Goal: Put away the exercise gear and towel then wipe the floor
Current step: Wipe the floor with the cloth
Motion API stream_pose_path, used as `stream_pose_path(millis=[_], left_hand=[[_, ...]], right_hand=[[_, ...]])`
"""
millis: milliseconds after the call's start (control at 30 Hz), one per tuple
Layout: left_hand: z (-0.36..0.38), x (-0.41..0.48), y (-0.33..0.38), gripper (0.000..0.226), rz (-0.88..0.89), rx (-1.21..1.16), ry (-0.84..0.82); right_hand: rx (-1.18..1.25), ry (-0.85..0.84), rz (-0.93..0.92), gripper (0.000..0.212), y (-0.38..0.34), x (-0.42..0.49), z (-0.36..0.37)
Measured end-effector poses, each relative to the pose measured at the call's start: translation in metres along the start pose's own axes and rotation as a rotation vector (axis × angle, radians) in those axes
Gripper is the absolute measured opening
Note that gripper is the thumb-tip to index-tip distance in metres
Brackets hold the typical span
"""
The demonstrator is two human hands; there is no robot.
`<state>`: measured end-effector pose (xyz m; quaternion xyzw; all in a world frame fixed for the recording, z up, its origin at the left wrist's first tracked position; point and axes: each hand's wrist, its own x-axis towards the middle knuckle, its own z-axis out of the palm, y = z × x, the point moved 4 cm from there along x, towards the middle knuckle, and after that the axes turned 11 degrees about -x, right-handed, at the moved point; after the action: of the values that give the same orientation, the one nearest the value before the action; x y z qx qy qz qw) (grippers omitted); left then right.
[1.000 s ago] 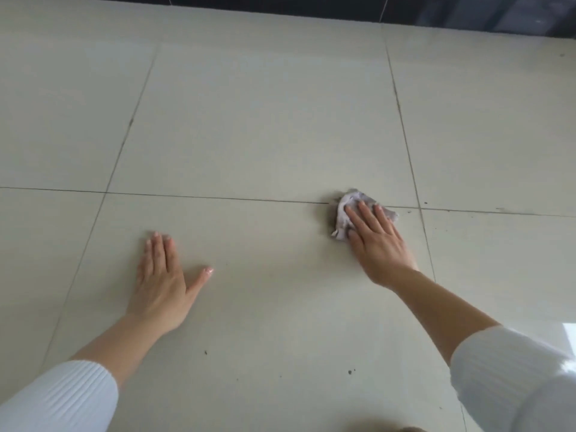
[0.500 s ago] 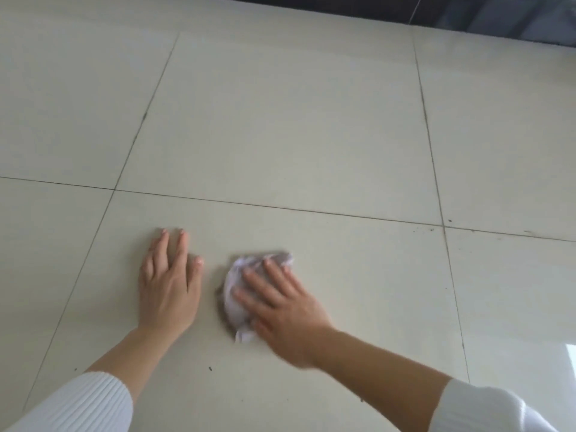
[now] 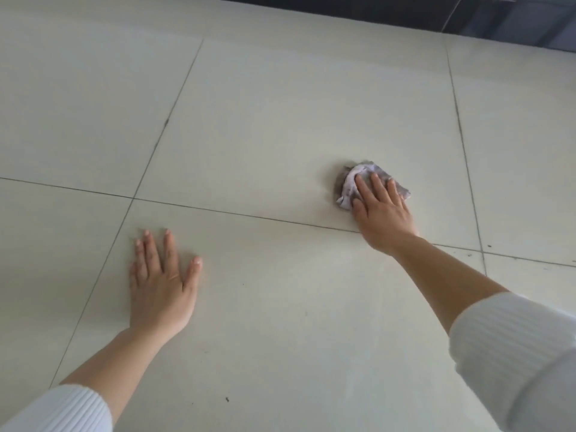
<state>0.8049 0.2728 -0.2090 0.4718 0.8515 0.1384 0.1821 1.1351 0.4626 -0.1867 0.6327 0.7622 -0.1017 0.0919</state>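
Note:
A small crumpled grey-white cloth (image 3: 350,185) lies on the pale tiled floor (image 3: 280,120), right of centre and just beyond a grout line. My right hand (image 3: 381,207) presses flat on the cloth with straight fingers, covering most of it. My left hand (image 3: 160,283) rests flat on the floor at the lower left, fingers spread, holding nothing. Both arms wear white ribbed sleeves.
Large cream tiles with dark grout lines fill the view. A dark skirting or wall base (image 3: 405,10) runs along the top edge. A few small dark specks (image 3: 227,399) lie on the near tile.
My right hand has swept the cloth from beside my left hand out to the right and farther away. My left hand stays planted, thumb now spread out.

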Motion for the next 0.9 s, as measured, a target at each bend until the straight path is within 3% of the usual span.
stream_pose_path(millis=[100,333,433,533,633,767,900], left_hand=[[0.001,0.0,0.0,0.08,-0.014,-0.002,-0.011],[-0.004,0.002,0.005,0.063,-0.112,-0.136,-0.015],[-0.008,0.004,0.007,0.057,-0.102,-0.2,0.013],[-0.011,0.002,0.007,0.055,-0.075,-0.203,0.03],[-0.01,0.001,0.007,0.057,-0.042,-0.192,0.063],[-0.013,0.004,0.001,0.066,0.044,-0.134,0.122],[-0.018,0.007,-0.007,0.061,0.1,-0.063,0.105]], right_hand=[[0.029,-0.031,-0.015,0.055,-0.044,0.008,-0.001],[-0.127,0.065,-0.809,0.056,-0.175,-0.123,0.051],[-0.154,-0.015,-1.049,0.052,-0.187,-0.167,0.06],[-0.151,0.004,-1.162,0.053,-0.171,-0.152,0.055],[-0.183,0.076,-0.988,0.054,-0.14,-0.097,0.053],[-0.139,0.178,-0.507,0.056,-0.089,-0.013,0.016],[0.001,-0.024,0.006,0.056,-0.062,0.043,-0.01]])
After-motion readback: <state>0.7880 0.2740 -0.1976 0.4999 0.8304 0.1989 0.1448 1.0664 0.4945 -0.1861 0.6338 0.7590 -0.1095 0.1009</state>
